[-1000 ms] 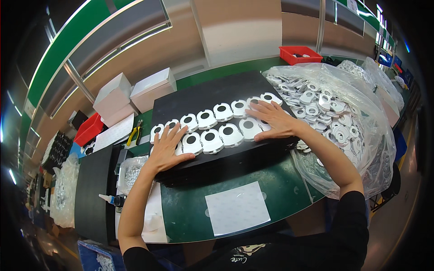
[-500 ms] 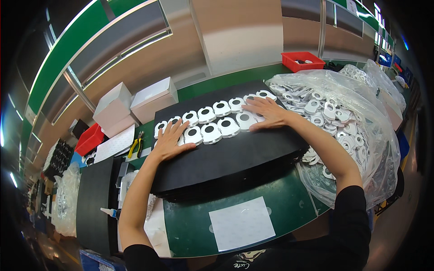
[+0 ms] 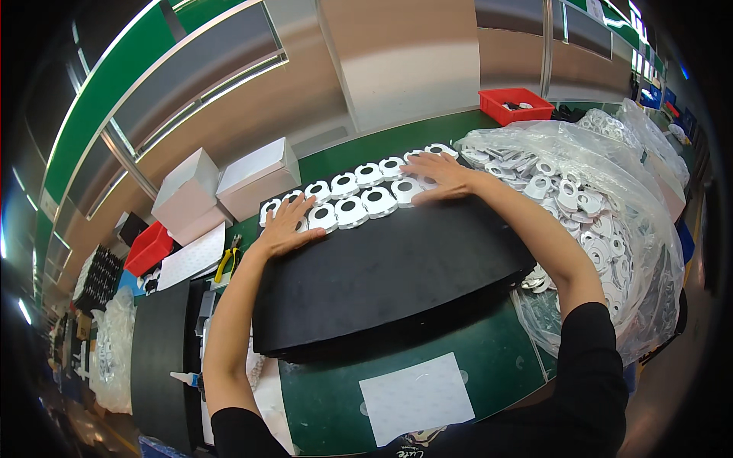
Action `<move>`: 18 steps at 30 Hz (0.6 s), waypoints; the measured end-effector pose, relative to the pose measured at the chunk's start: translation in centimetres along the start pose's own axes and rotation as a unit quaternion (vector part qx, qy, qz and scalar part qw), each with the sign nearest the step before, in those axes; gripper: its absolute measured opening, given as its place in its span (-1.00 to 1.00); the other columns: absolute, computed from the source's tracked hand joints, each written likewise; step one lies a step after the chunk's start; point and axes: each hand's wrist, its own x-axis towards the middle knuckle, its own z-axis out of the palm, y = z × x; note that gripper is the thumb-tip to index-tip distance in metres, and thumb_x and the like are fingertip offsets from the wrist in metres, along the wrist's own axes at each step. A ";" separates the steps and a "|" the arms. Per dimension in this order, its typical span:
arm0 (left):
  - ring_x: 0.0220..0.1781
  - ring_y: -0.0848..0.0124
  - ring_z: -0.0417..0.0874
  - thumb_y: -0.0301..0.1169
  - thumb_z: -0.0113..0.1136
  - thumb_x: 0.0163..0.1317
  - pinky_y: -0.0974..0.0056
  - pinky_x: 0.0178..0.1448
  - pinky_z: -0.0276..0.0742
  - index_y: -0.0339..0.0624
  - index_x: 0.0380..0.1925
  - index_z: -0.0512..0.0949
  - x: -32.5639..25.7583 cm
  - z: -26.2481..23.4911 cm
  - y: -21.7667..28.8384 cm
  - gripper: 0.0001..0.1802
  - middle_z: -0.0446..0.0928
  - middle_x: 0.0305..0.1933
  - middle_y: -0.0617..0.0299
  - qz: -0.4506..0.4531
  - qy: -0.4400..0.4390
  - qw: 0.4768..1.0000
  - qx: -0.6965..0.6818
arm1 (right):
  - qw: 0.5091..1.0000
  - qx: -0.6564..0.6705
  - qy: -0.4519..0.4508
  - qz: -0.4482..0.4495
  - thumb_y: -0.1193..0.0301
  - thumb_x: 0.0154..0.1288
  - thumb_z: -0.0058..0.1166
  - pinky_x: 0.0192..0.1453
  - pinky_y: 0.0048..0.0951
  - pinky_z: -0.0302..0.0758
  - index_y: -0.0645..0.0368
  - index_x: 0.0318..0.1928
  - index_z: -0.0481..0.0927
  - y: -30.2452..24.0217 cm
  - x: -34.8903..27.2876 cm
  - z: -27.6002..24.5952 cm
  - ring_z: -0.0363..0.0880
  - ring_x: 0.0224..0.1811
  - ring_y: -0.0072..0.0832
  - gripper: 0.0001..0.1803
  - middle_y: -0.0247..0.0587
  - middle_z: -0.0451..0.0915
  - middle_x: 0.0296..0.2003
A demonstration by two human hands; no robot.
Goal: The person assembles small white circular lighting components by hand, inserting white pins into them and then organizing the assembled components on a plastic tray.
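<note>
Two rows of white plastic parts (image 3: 349, 211) with round dark centres lie along the far side of a black board (image 3: 382, 267), which tops a thick dark stack. My left hand (image 3: 286, 231) rests with fingers apart over the left end of the rows, touching the parts there. At the opposite end, my right hand (image 3: 443, 177) lies spread across several more parts and hides them in part. Neither hand grips anything that I can see.
A clear plastic bag (image 3: 657, 252) full of loose white parts stands right of the board. Red bins (image 3: 527, 114), white boxes (image 3: 259, 179), yellow-handled pliers (image 3: 227, 263) and a white sheet (image 3: 416, 397) lie about on the green table (image 3: 321, 412). Another black board (image 3: 162, 359) is at left.
Both hands and the two rows of white parts have shifted farther away across the black board, leaving a wider bare strip on its near side. My fingers stay spread on the parts.
</note>
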 end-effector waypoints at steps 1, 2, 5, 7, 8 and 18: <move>0.50 0.07 -0.18 0.46 -0.15 -0.04 -0.18 0.43 -0.38 0.22 0.38 0.00 0.1 -0.1 0.0 0.02 -0.12 0.48 0.13 0.000 -0.001 1.000 -0.002 | 1.000 -0.002 0.009 0.002 -0.44 -0.01 -0.19 0.44 0.07 -0.33 -0.15 0.36 0.11 -0.1 0.0 0.1 -0.20 0.46 -0.17 0.01 -0.13 -0.02 0.39; 0.50 0.08 -0.17 0.45 -0.13 -0.03 -0.18 0.43 -0.39 0.21 0.38 0.00 0.2 -0.3 0.1 0.02 -0.12 0.48 0.13 -0.005 0.012 0.999 -0.030 | 1.000 0.010 0.028 0.003 -0.43 0.01 -0.21 0.44 0.06 -0.33 -0.12 0.36 0.11 -0.4 -0.1 0.3 -0.21 0.46 -0.17 0.00 -0.15 -0.03 0.40; 0.50 0.17 -0.14 0.32 -0.13 0.11 -0.19 0.43 -0.41 0.14 0.36 0.05 -0.8 -1.3 2.2 -0.11 -0.07 0.47 0.16 0.006 0.065 0.998 -0.023 | 0.999 0.011 0.026 -0.028 -0.41 0.05 -0.22 0.44 0.05 -0.32 -0.08 0.36 0.12 -4.7 -0.6 -0.7 -0.20 0.46 -0.17 -0.02 -0.16 -0.01 0.39; 0.49 0.25 -0.06 0.16 -0.17 0.25 -0.20 0.43 -0.40 0.08 0.33 0.13 -1.3 -1.2 4.5 -0.28 0.03 0.44 0.20 0.069 0.090 0.994 0.002 | 0.997 0.003 0.025 -0.072 -0.39 0.10 -0.27 0.43 0.08 -0.30 0.06 0.34 0.14 -8.0 -2.5 -0.8 -0.14 0.45 -0.18 -0.01 -0.13 0.05 0.37; 0.46 0.29 0.03 0.01 -0.20 0.33 -0.21 0.43 -0.39 0.02 0.30 0.19 -2.1 -0.4 5.8 -0.40 0.13 0.40 0.23 0.100 0.110 0.989 0.019 | 0.997 -0.032 0.012 -0.073 -0.35 0.13 -0.24 0.44 0.06 -0.27 0.13 0.33 0.14 -9.5 -3.4 -0.7 -0.12 0.44 -0.17 -0.03 -0.11 0.06 0.36; 0.43 0.20 0.10 -0.21 -0.08 0.32 -0.15 0.44 -0.27 0.02 0.28 0.21 -10.0 -0.1 12.9 -0.48 0.17 0.37 0.14 0.112 0.117 0.987 -0.013 | 0.994 0.074 0.081 -0.013 -0.32 0.18 -0.27 0.44 0.06 -0.32 0.08 0.36 0.09 -13.9 -13.1 -1.5 -0.17 0.46 -0.23 -0.07 -0.11 0.01 0.38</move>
